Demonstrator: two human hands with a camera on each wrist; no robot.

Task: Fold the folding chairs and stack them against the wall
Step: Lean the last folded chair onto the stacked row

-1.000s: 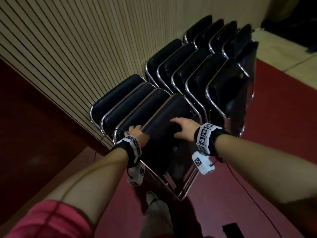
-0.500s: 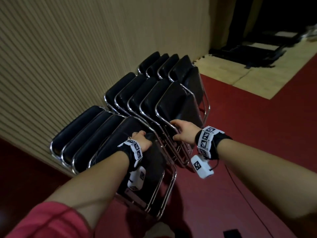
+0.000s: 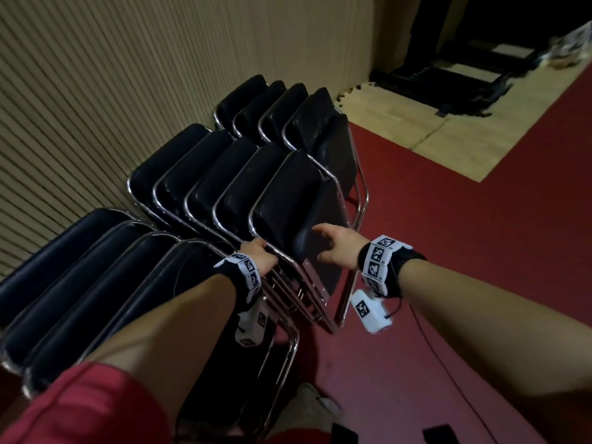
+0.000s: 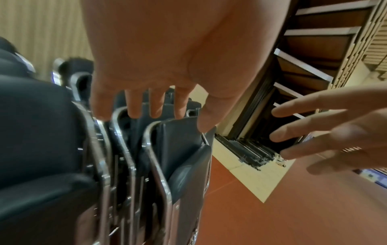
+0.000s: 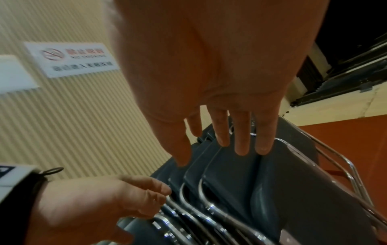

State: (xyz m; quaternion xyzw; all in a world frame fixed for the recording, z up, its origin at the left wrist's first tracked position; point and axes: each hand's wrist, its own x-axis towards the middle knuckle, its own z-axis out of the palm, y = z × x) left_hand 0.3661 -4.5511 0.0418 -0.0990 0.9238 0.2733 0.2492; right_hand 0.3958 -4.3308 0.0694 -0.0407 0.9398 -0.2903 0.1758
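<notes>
Left hand (image 3: 258, 257) fingers loosely over chrome frame of outermost black padded folded chair (image 3: 288, 200); right hand (image 3: 339, 248) spread wide, empty. Risk: leaning stack slides, pinching fingers.

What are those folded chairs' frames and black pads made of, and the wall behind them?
Chair frames: bent metal tube, probably chromed, given mirror-bright glints. Black pads: smooth and faintly shiny, likely vinyl or faux leather. Wall: beige ribbed panelling, matte; wood or laminate, I cannot tell.

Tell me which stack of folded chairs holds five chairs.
The middle stack, the one that both hands reach toward. The near stack and the far stack along the wall show four each.
</notes>
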